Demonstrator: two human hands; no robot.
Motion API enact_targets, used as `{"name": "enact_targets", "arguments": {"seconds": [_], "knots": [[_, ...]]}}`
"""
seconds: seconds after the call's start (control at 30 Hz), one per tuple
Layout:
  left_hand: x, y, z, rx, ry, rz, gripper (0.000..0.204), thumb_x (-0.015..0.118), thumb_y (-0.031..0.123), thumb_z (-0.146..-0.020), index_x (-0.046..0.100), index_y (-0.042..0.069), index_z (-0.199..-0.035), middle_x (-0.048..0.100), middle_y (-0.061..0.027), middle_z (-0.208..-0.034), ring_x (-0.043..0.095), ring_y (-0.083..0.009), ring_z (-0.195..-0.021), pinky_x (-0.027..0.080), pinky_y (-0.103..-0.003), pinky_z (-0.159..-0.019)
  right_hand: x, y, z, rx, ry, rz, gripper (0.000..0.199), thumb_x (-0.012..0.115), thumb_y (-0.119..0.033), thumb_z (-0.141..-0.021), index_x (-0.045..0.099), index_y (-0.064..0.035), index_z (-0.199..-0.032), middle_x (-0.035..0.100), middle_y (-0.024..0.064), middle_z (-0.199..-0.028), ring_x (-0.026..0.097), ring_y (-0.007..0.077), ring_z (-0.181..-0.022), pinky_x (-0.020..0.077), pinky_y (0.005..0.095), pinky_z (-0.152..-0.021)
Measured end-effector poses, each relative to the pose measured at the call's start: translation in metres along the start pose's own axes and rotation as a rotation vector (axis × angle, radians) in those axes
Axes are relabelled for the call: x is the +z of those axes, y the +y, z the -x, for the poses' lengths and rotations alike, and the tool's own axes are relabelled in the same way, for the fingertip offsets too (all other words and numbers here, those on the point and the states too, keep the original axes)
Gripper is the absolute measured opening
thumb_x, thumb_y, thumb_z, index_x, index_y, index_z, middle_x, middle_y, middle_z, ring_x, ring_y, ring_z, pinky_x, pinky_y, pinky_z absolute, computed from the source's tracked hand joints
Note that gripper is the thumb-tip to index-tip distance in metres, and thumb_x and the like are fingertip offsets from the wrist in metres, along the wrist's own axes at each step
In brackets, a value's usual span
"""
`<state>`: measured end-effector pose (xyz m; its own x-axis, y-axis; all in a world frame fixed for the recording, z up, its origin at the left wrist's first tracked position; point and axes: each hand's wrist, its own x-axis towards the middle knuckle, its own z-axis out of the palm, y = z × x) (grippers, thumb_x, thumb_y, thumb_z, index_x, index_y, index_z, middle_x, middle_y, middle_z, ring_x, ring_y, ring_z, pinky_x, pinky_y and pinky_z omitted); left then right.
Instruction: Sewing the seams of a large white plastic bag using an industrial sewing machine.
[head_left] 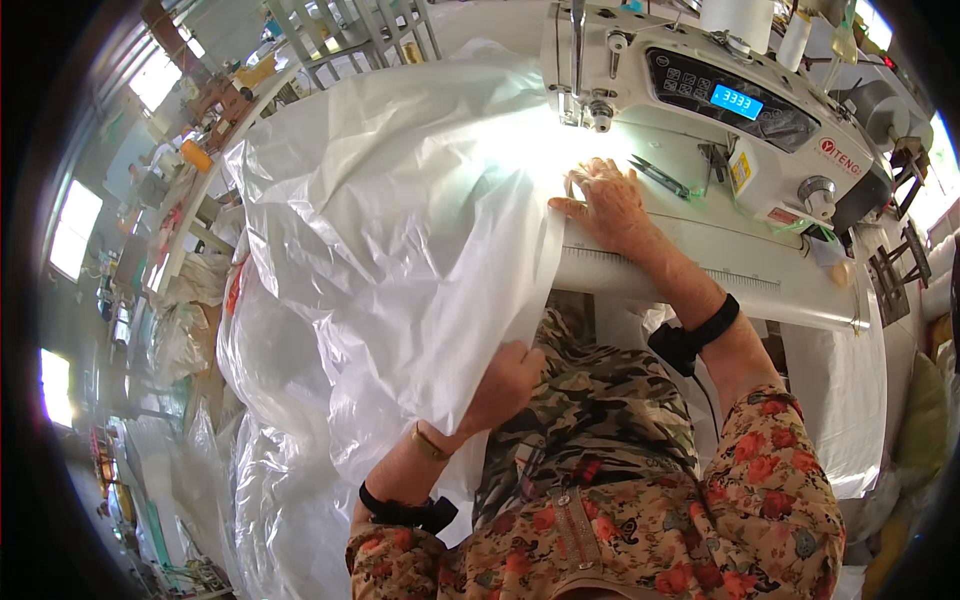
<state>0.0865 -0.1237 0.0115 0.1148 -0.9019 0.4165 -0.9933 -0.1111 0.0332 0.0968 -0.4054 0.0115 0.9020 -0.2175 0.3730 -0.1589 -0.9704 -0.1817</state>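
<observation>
1. On the sewing table (700, 265), a big sheet of white translucent plastic film (400, 220) lies bunched under your hands and spills off the left side in deep folds.
2. Your right hand (608, 205) lies flat on the film's edge, fingers pressed down and slightly spread, just in front of the needle area.
3. Your left hand (510, 385) grips the film's lower edge over your lap, fingers curled around a fold.
4. The white sewing machine (720, 110) stands behind your right hand; small scissors (658, 176) lie on its bed just to the right of your fingers.
5. More heaped film (280, 470) crowds the floor to your left.
6. The table's front edge, with a ruler strip (700, 272), runs bare to the right of your wrist.
</observation>
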Motion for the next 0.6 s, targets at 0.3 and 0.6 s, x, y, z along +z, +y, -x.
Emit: {"name": "enact_targets", "arguments": {"seconds": [0.3, 0.6], "knots": [[0.015, -0.025, -0.073, -0.011, -0.014, -0.061, 0.009, 0.057, 0.004, -0.072, 0.05, 0.009, -0.068, 0.052, -0.0081, -0.06, 0.057, -0.0278, -0.057, 0.045, -0.038, -0.061, -0.001, -0.001, -0.001, 0.054, 0.022, -0.01, 0.048, 0.054, -0.046, -0.093, 0.062, -0.0054, -0.116, 0.059, 0.016, -0.111, 0.053, 0.0312, -0.11, 0.0405, 0.0495, -0.091], [0.037, -0.053, -0.123, 0.015, 0.226, -0.159, 0.008, 0.053, 0.003, -0.077, 0.058, 0.005, -0.071, 0.06, -0.017, -0.064, 0.058, -0.0339, -0.055, 0.045, -0.046, -0.064, -0.002, 0.0, -0.002, 0.121, -0.099, -0.053, 0.043, 0.049, -0.041, -0.096, 0.064, -0.0066, -0.118, 0.055, 0.0216, -0.126, 0.046, 0.0363, -0.125, 0.0324, 0.0561, -0.101]]}}
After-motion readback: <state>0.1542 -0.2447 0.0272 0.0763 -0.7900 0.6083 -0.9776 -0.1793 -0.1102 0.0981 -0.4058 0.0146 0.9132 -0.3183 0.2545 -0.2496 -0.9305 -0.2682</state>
